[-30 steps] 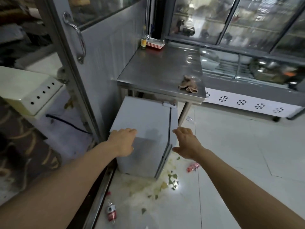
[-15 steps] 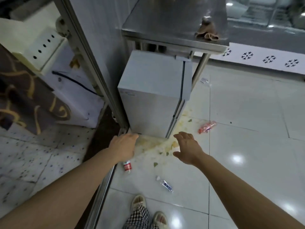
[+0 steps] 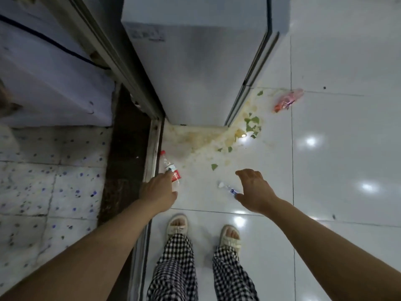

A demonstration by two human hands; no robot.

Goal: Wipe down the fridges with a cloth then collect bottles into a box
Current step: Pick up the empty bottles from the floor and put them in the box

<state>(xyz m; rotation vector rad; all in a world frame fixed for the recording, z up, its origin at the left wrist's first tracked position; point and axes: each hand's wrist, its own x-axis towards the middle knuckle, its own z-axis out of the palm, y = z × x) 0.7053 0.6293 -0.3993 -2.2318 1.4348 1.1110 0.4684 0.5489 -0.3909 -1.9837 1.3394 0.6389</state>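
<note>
head view: three bottles (floor), two hands above, one fridge.

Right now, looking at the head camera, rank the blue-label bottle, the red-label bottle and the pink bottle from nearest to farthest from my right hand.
1. Blue-label bottle: lying on the floor right beside the right hand.
2. Red-label bottle: across to the left, at the left hand.
3. Pink bottle: ahead and to the right, past the fridge corner.

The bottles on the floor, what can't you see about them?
- Red-label bottle, head view: left hand covers its lower end; grip unclear.
- Blue-label bottle: right hand hides most of it.
- Pink bottle: label too blurred.
- Box: outside the frame.
</note>
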